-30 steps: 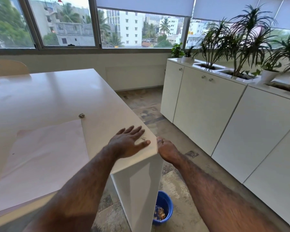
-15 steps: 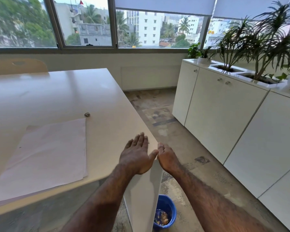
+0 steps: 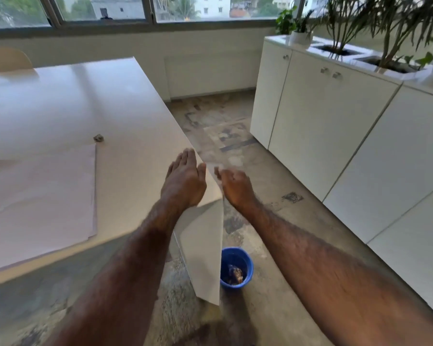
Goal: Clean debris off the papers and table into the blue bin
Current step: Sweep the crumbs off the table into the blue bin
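Debris is being gathered at the right-hand corner of the glossy white rectangular table [image 3: 90, 106]. The left hand [image 3: 184, 182] lies flat on the top at that edge, fingers straight and together, which reads as a blade for sweeping crumbs outward. The right hand [image 3: 234, 187] hangs just off the edge at the left hand's 3 o'clock, palm curled into a loose cup, likely to catch what comes over; whether it holds anything I cannot tell. The two hands sit near each other without touching. The small round blue plastic bin [image 3: 236, 269] stands on the mottled floor at about 5 o'clock from the hands, beside the table's white end panel, with a brownish heap of scraps in its bottom. On the tabletop, one small grey crumpled scrap [image 3: 98, 138] rests at 10 o'clock from the left hand, just beyond the far corner of the pale stacked paper sheets [image 3: 40, 196], whose surface looks clean from here
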Motion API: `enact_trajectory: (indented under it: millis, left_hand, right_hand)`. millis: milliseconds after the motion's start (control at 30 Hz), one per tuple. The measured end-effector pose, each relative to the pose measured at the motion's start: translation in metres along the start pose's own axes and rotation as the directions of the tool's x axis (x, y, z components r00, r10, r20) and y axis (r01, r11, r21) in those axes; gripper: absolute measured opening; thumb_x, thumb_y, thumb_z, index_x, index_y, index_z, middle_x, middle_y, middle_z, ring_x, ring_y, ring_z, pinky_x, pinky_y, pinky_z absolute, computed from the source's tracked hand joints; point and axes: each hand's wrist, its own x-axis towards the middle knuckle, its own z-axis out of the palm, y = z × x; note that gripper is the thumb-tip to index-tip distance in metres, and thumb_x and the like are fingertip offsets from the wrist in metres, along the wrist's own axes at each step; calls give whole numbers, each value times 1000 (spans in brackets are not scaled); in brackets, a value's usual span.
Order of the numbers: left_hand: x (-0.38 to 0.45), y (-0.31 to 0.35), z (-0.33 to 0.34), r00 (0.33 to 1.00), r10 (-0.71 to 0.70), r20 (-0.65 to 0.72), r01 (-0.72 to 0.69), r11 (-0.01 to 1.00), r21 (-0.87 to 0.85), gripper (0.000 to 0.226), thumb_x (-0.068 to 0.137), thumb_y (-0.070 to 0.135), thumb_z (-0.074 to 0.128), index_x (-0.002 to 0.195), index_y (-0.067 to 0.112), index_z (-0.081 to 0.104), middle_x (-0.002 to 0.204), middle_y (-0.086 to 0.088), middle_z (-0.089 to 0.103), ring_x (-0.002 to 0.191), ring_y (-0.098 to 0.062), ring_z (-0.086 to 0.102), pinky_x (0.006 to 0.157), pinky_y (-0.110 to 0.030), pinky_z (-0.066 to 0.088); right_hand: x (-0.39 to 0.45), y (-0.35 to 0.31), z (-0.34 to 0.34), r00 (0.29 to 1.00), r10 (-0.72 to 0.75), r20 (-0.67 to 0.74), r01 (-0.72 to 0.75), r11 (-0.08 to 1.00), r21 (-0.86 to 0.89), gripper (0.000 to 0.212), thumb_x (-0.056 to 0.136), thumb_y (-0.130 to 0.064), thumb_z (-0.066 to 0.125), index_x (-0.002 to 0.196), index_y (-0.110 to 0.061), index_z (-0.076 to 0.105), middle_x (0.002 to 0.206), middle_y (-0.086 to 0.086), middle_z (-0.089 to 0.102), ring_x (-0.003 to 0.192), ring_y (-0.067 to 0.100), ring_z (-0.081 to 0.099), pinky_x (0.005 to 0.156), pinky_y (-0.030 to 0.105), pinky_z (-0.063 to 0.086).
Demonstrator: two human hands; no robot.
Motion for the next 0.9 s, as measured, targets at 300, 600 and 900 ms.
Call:
enact_trajectory:
  millis: [300, 600, 900]
  left_hand:
    - [27, 94, 48, 979, 165, -120, -202, 878, -433, 50, 105, 24, 29, 153, 12, 21, 161, -5, 18, 148, -14, 13, 112, -16, 8]
    - [51, 120, 154, 989, -146, -16, 97, 732, -675, 45, 103, 23, 36, 146, 11, 41, 149, -9, 43, 137, -18, 39, 109, -22, 28]
    - [56, 45, 306, 848, -472, 242, 517, 633, -577, 45, 98, 36, 39, 138, 19, 52, 137, -5, 56, 125, -22, 51, 107, -42, 41]
  right_hand:
    - [50, 29, -57, 996, -45, -83, 41, 998, -47, 44, 100, -40, 39, 82, -11, 66, 81, 3, 70, 77, 19, 64, 69, 31, 48]
    - [72, 126, -79, 975, 190, -117, -183, 981, 68, 51, 96, -48, 40, 94, -7, 70, 90, 9, 73, 84, 24, 68, 78, 42, 56]
    - [88, 285, -39, 880, 474, -18, -463, 867, 186, 54, 93, -50, 43, 86, -2, 66, 83, 14, 69, 78, 22, 63, 84, 47, 53]
